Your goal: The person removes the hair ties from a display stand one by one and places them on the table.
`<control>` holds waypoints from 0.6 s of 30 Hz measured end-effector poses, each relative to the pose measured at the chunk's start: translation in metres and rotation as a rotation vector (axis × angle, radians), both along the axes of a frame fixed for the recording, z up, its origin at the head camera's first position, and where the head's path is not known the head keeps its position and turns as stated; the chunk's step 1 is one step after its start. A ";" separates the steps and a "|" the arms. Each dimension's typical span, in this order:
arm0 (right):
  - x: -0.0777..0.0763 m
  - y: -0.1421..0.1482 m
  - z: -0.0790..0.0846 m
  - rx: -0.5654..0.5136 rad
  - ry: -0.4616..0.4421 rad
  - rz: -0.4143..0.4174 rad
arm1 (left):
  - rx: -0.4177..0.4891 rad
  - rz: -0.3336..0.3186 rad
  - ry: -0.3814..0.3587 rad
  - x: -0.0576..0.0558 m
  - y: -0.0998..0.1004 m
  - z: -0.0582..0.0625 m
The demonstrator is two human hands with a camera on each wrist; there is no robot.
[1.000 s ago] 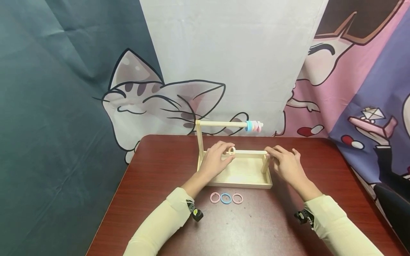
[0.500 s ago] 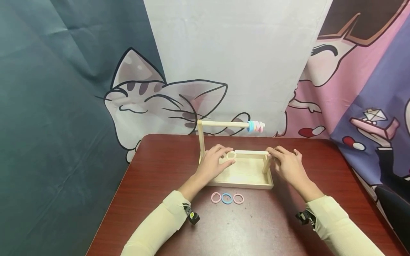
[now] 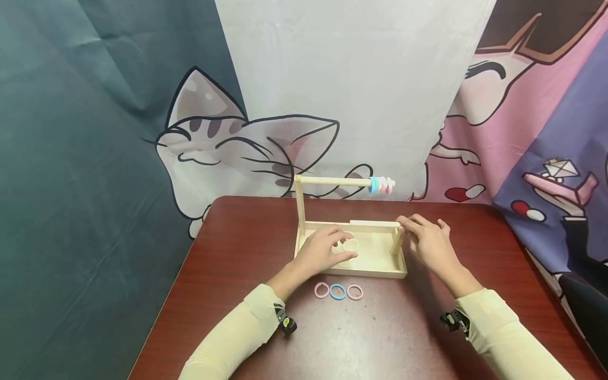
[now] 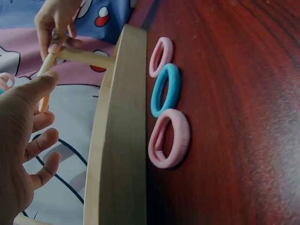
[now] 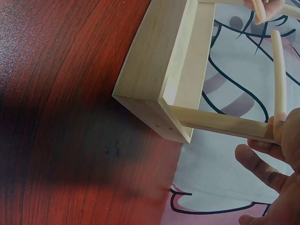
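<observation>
In the head view my left hand pinches a pale yellow hair tie between thumb and fingers. It is over the tray of a wooden rack, left of the lower rod's free end. With its fingertips my right hand grips the top of the short post, where the lower rod joins it. In the right wrist view that lower rod bears no tie. Several hair ties, blue, cream and pink, hang on the upper rod near its right end.
Before the rack, a pink hair tie, a blue hair tie and another pink hair tie lie in a row on the reddish-brown table. A printed cloth backdrop hangs behind the table.
My left hand has moved the yellow hair tie from beside the lower rod's left end down and slightly right, toward the tray. My right hand keeps its grip on the post.
</observation>
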State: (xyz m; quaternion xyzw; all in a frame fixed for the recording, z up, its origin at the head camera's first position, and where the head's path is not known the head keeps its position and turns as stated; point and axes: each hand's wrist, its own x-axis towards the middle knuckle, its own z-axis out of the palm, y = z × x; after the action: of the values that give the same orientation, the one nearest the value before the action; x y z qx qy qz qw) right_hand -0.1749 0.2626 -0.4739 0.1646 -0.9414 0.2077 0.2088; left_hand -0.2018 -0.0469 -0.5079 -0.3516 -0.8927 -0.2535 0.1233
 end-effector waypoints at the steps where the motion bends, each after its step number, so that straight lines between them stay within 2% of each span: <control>1: 0.000 0.000 0.000 0.001 0.001 0.000 | -0.016 -0.003 0.003 0.001 0.001 0.000; 9: 0.001 0.001 -0.001 0.010 -0.003 -0.005 | -0.116 -0.014 0.008 0.012 0.011 0.000; 18: 0.001 0.001 -0.001 0.002 -0.011 -0.009 | -0.158 -0.065 0.025 0.020 0.021 -0.007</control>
State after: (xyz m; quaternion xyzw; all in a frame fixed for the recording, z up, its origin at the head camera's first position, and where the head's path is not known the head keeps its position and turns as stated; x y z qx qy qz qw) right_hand -0.1737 0.2639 -0.4750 0.1593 -0.9435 0.2069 0.2042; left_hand -0.1819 -0.0258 -0.5153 -0.3922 -0.8964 -0.1817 0.0979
